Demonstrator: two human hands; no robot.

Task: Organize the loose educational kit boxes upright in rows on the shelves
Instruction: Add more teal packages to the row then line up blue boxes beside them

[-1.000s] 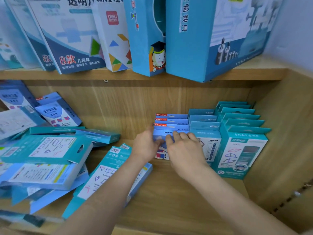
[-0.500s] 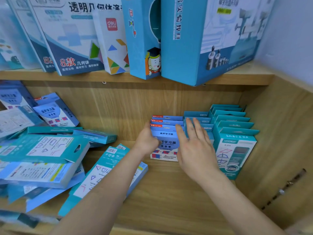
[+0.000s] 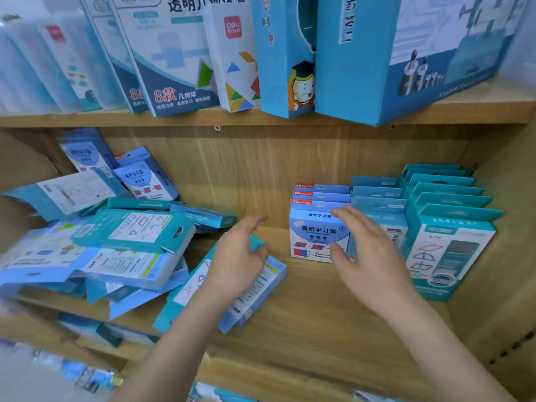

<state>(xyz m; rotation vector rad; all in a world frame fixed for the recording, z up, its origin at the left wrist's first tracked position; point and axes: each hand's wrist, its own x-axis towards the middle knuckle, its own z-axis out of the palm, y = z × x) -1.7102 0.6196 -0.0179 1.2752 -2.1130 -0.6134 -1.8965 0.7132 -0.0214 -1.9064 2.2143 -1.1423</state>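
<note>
On the middle shelf [image 3: 313, 320] a short row of light-blue kit boxes [image 3: 314, 230] stands upright, red strips along their tops. To its right stand two rows of teal boxes [image 3: 446, 245]. My right hand [image 3: 365, 256] hovers with spread fingers just in front of the blue row's right edge, holding nothing. My left hand [image 3: 237, 256] is relaxed and empty, off to the left of that row, above a teal box lying flat [image 3: 261, 291]. At the left lies a loose pile of teal and blue boxes [image 3: 121, 245].
The upper shelf [image 3: 203, 117] carries big blue and white boxes, some overhanging its edge. The wooden side wall [image 3: 499, 256] closes the shelf at the right. Bare board lies in front of the standing rows. More boxes show blurred on the shelf below.
My left hand has let go of the blue row and drawn back to the left. My right hand lifted off the box tops and now hovers in front. The view has moved closer.
</note>
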